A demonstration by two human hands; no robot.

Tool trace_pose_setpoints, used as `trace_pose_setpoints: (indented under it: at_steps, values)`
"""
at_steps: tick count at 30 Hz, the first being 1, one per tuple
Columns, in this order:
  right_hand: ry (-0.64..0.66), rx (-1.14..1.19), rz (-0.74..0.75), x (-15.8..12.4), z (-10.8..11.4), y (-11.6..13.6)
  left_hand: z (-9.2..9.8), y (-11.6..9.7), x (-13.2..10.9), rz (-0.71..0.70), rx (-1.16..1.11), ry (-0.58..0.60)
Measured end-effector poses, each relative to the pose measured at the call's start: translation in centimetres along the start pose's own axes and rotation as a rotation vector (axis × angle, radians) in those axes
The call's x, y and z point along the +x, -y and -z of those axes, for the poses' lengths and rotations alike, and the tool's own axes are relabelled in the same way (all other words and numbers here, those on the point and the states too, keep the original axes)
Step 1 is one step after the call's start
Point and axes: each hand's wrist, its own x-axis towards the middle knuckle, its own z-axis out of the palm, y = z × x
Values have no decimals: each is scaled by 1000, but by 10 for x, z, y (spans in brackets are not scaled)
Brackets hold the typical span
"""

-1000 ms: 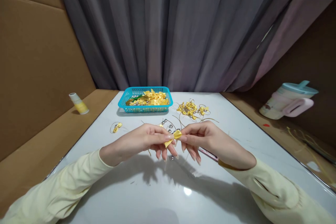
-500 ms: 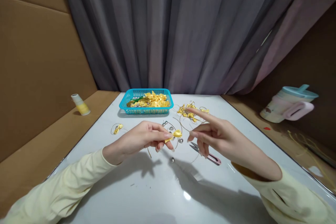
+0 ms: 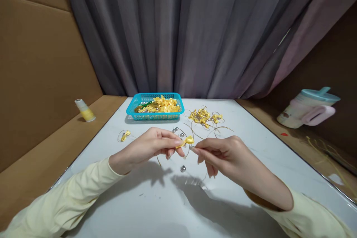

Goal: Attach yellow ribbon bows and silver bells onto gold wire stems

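My left hand pinches a small yellow ribbon bow between thumb and fingertips, a little above the white table. My right hand is closed in a pinch just right of the bow, on a thin thread or wire that I can barely make out. A small silver bell hangs or lies just below the two hands. The snips seen earlier are hidden under my right hand.
A blue basket with yellow bows and bells stands at the back. A pile of finished bows on gold cord lies right of it, one bow at the left. A thread spool and a pink jug stand on the brown side ledges.
My right hand let go of the bow, lifted with fingers spread, then came back down and pinched beside the bow. My left hand kept its hold and barely moved.
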Motion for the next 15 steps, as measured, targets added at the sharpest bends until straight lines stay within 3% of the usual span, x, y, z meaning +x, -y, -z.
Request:
trace_pose_setpoints:
  at_steps: [15]
  values:
    - [-1, 30, 28, -3, -2, 5, -2, -1, -1, 8, -30, 14]
